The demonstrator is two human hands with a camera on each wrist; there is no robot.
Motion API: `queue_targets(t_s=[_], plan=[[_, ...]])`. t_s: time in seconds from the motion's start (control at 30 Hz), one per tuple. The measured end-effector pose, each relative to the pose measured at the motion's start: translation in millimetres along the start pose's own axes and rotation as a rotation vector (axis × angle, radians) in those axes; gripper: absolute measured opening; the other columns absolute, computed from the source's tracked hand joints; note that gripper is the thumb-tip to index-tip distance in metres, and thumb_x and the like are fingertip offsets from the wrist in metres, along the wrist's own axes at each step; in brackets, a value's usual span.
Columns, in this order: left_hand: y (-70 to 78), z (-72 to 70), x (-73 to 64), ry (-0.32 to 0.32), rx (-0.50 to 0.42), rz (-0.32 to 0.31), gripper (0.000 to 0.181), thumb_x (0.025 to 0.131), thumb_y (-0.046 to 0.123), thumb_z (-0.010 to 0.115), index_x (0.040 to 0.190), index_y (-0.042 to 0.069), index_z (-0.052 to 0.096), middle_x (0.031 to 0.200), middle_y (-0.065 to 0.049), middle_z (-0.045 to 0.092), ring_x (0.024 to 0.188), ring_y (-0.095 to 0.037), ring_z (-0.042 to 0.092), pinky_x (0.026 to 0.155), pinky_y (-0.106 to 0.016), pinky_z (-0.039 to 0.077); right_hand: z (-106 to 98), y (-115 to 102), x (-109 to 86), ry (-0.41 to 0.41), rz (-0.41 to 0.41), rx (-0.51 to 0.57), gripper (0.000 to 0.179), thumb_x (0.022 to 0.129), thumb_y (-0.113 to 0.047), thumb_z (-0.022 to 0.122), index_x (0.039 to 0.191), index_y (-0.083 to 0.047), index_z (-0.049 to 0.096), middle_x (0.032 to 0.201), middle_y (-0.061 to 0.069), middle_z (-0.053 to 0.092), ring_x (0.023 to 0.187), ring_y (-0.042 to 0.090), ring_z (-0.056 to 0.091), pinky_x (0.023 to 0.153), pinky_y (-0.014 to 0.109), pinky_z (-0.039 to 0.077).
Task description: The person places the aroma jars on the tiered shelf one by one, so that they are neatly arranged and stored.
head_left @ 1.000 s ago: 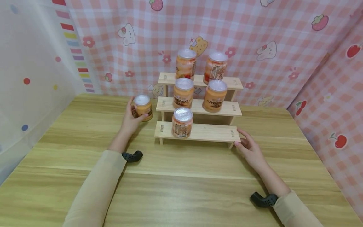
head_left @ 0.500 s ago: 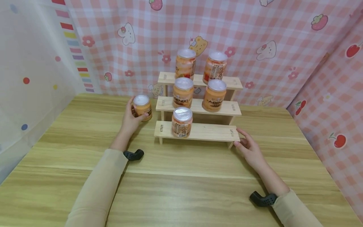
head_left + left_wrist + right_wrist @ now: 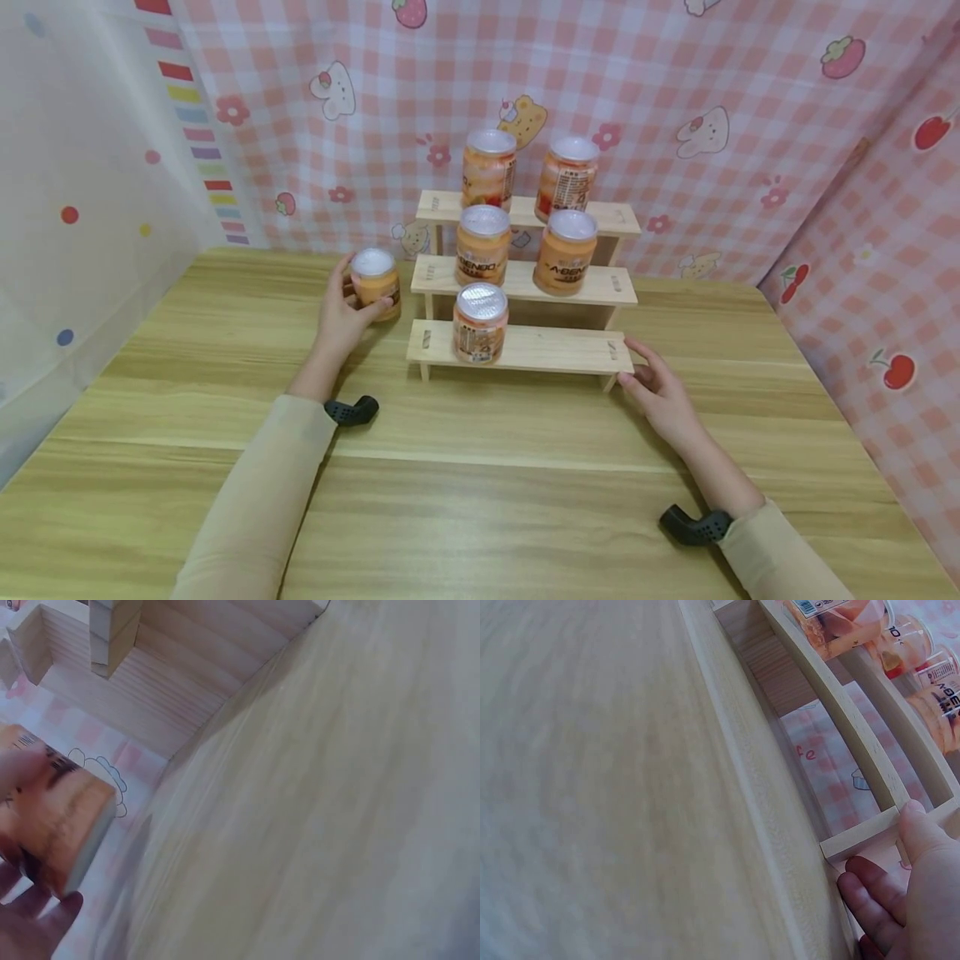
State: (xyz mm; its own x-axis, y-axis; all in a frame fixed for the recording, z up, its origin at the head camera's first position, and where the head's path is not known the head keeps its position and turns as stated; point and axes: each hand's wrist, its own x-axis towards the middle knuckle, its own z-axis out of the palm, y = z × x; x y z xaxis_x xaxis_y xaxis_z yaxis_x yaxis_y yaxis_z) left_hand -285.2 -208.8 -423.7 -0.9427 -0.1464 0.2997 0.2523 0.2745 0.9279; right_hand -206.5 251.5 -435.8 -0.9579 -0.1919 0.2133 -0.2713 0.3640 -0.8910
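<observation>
My left hand grips an orange-labelled jar with a silver lid, left of a three-step wooden display shelf. The thumb lies across the front of the jar and the fingers wrap its far side. In the left wrist view that jar overlaps the pink cloth, fingertips near its pale base. My right hand holds the right end of the lowest step. Its thumb presses the step's front corner in the right wrist view, while the other fingers curl by the end piece.
Similar jars stand on the shelf: two on top, two on the middle step, and one jar at the left of the lowest. Pink checked cloth hangs behind the wood-grain table, and more cloth hangs at both sides.
</observation>
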Motion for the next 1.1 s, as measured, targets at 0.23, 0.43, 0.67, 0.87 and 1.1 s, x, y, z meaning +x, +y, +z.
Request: queue_targets(t_s=[0.23,0.43,0.67,0.87,1.1], plan=[[16.7,-3.8,-3.4,0.049,0.007,0.039,0.086,0.079,0.010,0.078,0.150,0.017,0.030,0.127,-0.019,0.044,0.110,-0.029,0.046,0.089,-0.040,0.043,1,-13,-2.0,-0.007,0.008,0.026,0.054,0.096,-0.001,0.055,0.146,-0.001,0.034,0.112,0.033,0.059,0.079,0.012,0.057,0.042,0.021,0.036],[67.3,-7.7,-18.1,0.056,-0.002,0.063,0.079,0.078,0.002,0.074,0.146,0.007,0.033,0.123,-0.022,0.046,0.104,-0.026,0.046,0.083,-0.033,0.044,1,-3,-0.6,0.000,0.003,0.027,0.055,0.096,-0.003,0.055,0.147,-0.004,0.034,0.113,0.032,0.059,0.088,0.008,0.058,0.049,0.022,0.040],[72.5,-11.4,-9.6,0.080,-0.034,0.105,0.082,0.075,0.004,0.077,0.145,0.012,0.036,0.124,-0.014,0.048,0.102,-0.017,0.047,0.080,-0.028,0.046,0,4,-0.4,0.001,0.003,-0.003,0.055,0.097,-0.010,0.056,0.148,-0.008,0.035,0.113,0.028,0.060,0.087,0.009,0.058,0.048,0.022,0.040],[73.4,-14.5,-2.4,0.101,-0.078,0.139,0.083,0.074,0.006,0.077,0.145,0.022,0.038,0.125,-0.008,0.050,0.105,-0.019,0.049,0.083,-0.032,0.048,-1,5,-1.0,-0.009,-0.006,0.000,0.055,0.098,-0.011,0.056,0.148,-0.008,0.034,0.114,0.030,0.059,0.091,0.006,0.058,0.058,0.020,0.044],[98.6,-14.4,-8.1,0.095,-0.128,0.205,0.081,0.073,0.004,0.078,0.143,0.023,0.042,0.126,-0.007,0.053,0.106,-0.022,0.051,0.080,-0.031,0.050,-1,5,-0.7,-0.006,-0.015,-0.005,0.055,0.097,-0.009,0.056,0.148,-0.007,0.034,0.115,0.030,0.059,0.092,0.003,0.058,0.059,0.019,0.044]])
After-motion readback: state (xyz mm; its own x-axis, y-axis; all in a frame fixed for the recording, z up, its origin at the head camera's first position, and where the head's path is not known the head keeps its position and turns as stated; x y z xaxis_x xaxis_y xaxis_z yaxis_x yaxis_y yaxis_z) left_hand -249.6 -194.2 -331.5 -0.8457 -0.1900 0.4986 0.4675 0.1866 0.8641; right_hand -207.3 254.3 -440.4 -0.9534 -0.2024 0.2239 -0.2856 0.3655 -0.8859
